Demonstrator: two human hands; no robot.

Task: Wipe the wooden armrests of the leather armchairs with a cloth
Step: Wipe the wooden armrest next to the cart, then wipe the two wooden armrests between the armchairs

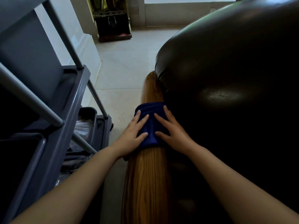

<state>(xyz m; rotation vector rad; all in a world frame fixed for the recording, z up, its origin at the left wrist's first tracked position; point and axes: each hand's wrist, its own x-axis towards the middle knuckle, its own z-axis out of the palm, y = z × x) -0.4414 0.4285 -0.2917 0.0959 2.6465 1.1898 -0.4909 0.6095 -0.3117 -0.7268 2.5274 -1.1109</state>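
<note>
A long wooden armrest (pixel 148 178) runs from the bottom of the view up the middle, along the left side of a dark leather armchair (pixel 229 81). A blue cloth (pixel 151 125) is draped over the armrest about halfway along. My left hand (pixel 135 135) presses on the cloth's left side with fingers spread. On the cloth's right side lies my right hand (pixel 171 135), fingers also spread, its outer edge against the leather. Both palms lie flat on the cloth.
A grey cleaning cart (pixel 53 110) with metal posts and trays stands close on the left. Pale floor tiles (pixel 123 65) lie between cart and chair. A dark stand with brass trim (pixel 113 23) is at the far wall.
</note>
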